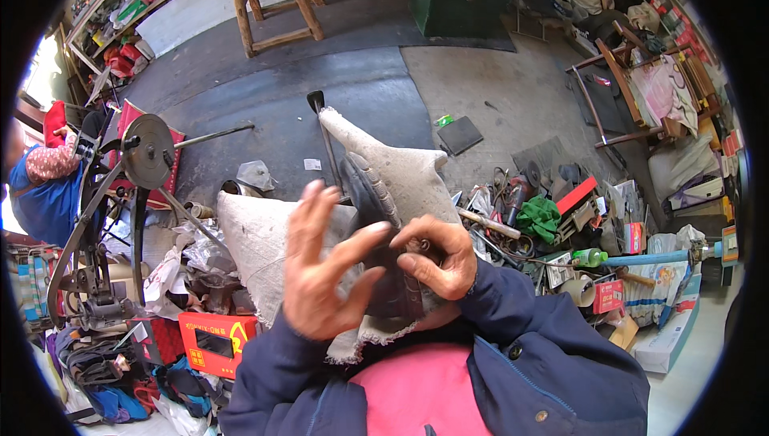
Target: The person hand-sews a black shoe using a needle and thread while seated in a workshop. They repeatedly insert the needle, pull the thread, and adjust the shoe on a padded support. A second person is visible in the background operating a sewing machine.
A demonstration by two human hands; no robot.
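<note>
A dark shoe (376,292), with stitching along its edge, lies sole-side unclear on a frayed off-white cloth (264,236) over my lap. My left hand (324,268) is open, fingers spread, raised over the shoe's left side and hiding part of it. My right hand (436,260) is curled around the shoe's right edge, thumb and forefinger closed near a small brownish part that I cannot make out. A metal rod (324,132) with a dark head rises behind the cloth.
A black cast-iron machine (148,152) stands at left, beside another person (44,188) in blue. A wooden stool (272,32) and green chest (452,0) stand ahead. Tools and oddments (529,220) crowd my right; an orange box (208,324) and bags lie at my left.
</note>
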